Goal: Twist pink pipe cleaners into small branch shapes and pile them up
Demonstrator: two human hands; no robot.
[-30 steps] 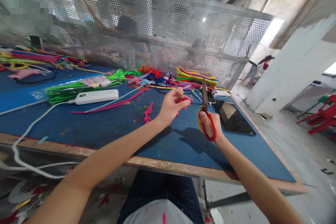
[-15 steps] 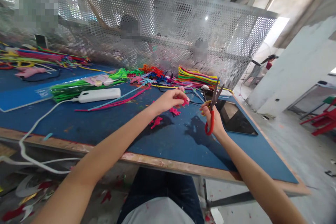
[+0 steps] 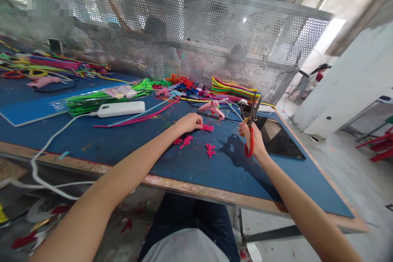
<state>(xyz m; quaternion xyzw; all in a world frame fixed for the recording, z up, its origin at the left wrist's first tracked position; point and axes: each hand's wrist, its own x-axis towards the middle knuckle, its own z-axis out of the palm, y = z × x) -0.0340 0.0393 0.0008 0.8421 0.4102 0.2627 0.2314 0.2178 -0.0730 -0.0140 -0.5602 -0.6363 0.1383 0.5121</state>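
My left hand point(image 3: 190, 123) is low over the blue tabletop, its fingertips pinched on the left end of a bright pink fuzzy pipe-cleaner piece point(image 3: 208, 127). More pink pieces of that branched shape lie close by: one point(image 3: 210, 150) to the right and nearer me, another point(image 3: 186, 142) just below the hand. Scissors point(image 3: 251, 139) with red handles are in my right hand point(image 3: 254, 137), blades pointing up and slightly apart, clear of the table. Between and beyond the hands rests a pink glue gun point(image 3: 213, 109).
A dark tablet point(image 3: 281, 138) lies right of my right hand. Left stand a white power bank point(image 3: 121, 109) with its cable and bagged green pipe cleaners point(image 3: 89, 102). Colourful bundles point(image 3: 235, 88) line the back, before a perforated metal screen point(image 3: 202, 28). People are behind it.
My left hand has come down and left, away from the scissors. The pink piece it held now lies on the table, and its fingers are at another. The glue gun shows more fully.
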